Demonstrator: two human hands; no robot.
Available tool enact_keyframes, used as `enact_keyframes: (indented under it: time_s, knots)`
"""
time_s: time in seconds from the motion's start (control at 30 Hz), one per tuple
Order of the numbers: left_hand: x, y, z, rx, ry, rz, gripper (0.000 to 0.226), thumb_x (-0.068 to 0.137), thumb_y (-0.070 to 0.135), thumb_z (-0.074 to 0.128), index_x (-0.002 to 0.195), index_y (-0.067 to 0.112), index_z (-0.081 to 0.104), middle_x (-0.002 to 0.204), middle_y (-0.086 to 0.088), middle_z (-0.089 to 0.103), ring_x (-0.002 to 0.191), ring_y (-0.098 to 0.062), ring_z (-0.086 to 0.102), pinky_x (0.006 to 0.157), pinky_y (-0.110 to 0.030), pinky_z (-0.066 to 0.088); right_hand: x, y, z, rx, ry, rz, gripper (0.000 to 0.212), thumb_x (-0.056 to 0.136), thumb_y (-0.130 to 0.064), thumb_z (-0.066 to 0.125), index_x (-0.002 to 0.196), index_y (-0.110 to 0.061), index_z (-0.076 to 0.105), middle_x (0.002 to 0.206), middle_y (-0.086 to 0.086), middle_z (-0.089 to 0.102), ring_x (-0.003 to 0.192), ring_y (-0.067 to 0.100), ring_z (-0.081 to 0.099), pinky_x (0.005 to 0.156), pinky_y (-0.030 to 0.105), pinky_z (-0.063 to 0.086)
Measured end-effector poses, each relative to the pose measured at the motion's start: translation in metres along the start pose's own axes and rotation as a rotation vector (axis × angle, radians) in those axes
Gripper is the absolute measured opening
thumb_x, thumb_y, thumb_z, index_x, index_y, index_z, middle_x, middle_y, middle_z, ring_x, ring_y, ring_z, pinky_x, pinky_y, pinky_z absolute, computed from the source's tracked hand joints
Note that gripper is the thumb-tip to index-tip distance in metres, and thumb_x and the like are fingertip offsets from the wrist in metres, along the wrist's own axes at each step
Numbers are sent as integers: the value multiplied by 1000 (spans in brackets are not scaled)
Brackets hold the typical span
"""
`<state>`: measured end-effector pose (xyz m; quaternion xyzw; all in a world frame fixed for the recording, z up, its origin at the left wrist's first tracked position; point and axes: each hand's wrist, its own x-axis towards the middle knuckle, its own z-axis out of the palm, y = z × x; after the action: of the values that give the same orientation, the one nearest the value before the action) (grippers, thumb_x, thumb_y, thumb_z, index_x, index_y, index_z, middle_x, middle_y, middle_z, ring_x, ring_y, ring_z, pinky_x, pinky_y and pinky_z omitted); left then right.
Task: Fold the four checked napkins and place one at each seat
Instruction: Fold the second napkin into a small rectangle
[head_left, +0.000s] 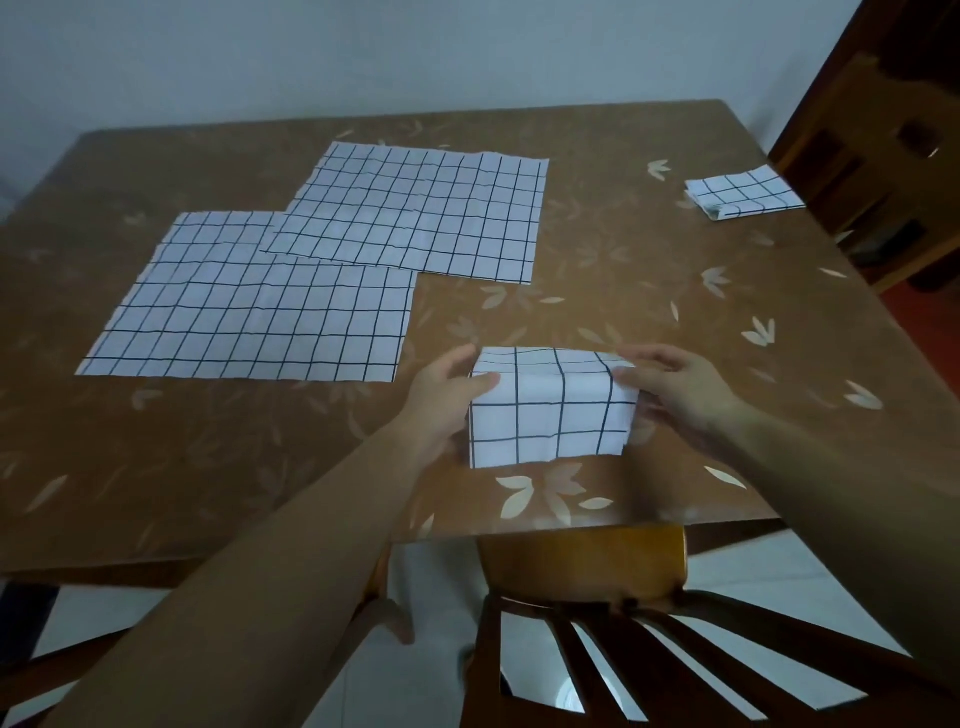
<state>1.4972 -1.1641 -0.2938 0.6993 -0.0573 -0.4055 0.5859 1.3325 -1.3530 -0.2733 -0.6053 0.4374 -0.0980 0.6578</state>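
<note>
from the head camera, the person is holding a half-folded napkin (550, 410) at the near edge of the table (208, 467), just beyond the near chair (582, 561). it is probably sitting there because this seat is the one being served. its far part is arching up over the near part, so a fold seems to be under way.

the left hand (447, 395) is pinching the napkin's left edge with the thumb on top. the right hand (680, 387) is pinching the right edge the same way. gripping both ends is likely keeping the layers squared. both forearms are reaching forward from the near side and converging on the cloth, wrists low over the table.

a finished folded napkin (743, 197) is lying at the far right edge, seemingly at another seat. the near-left flat napkin (249, 312) and the far flat napkin (415, 213) are lying spread out and overlapping, the far one on top at the corner, presumably waiting their turn.
</note>
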Motion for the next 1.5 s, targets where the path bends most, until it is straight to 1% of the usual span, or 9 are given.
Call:
enact_keyframes:
  time_s: [0.23,0.43,0.6,0.8,0.9,1.03,1.2,1.37,1.5]
  knots:
    - [-12,-1,-1,634,96,347,37,80,8,73,116,17,68,105,0,68,91,-17,64,78,-27,53,-23,-6,-2,-736,60,-359,18,83,-8,67,96,-21,69,86,-3,67,69,2,63,46,7,39]
    - [-29,5,2,679,200,535,7,80,18,74,85,22,71,94,4,63,86,-13,56,74,-24,41,-33,-8,-8,-751,149,-425,2,80,-11,63,78,-12,64,83,5,56,73,19,52,62,27,35]
    - [-41,20,7,50,-4,276,4,84,17,72,85,21,74,93,-2,75,92,-23,71,90,-46,55,-41,-23,-14,-61,-63,-107,4,89,-7,57,92,-5,59,86,15,64,82,32,63,74,39,52]
    - [-53,29,23,51,-157,264,11,89,13,67,99,12,70,88,1,75,82,-16,72,72,-31,57,-47,-31,-14,-544,-340,-267,37,82,-39,71,109,-15,63,106,-5,66,100,12,62,86,24,44]
    - [-56,31,27,114,-256,235,10,88,9,67,95,15,70,83,3,75,77,-15,71,67,-28,56,-43,-38,0,-734,-498,-261,69,71,-64,70,107,-6,66,100,5,72,110,4,56,113,45,29]
    - [-54,34,25,57,-312,77,22,91,21,65,110,10,68,100,-7,74,91,-24,72,78,-36,58,-36,-35,9,-578,-520,-215,46,76,-46,74,85,-2,67,84,1,72,100,10,65,103,44,39]
    - [-44,22,8,218,-330,-125,24,91,27,65,109,10,65,101,-8,74,92,-27,72,76,-38,59,-20,-29,4,-147,-348,13,13,84,-19,71,91,-9,73,122,15,65,113,39,61,86,49,55]
    - [-22,-1,15,60,-128,-164,15,92,14,65,106,14,62,94,-6,73,86,-24,73,75,-38,60,-4,-2,18,-770,-25,-282,44,85,-36,66,124,-19,53,125,1,57,109,24,58,84,37,51]
    - [-8,-26,23,-14,-87,-289,9,93,6,60,99,13,60,92,-7,70,77,-20,71,62,-34,61,-1,40,46,-1140,-58,-387,62,85,-56,54,137,-25,42,136,-1,46,119,25,50,94,43,45]
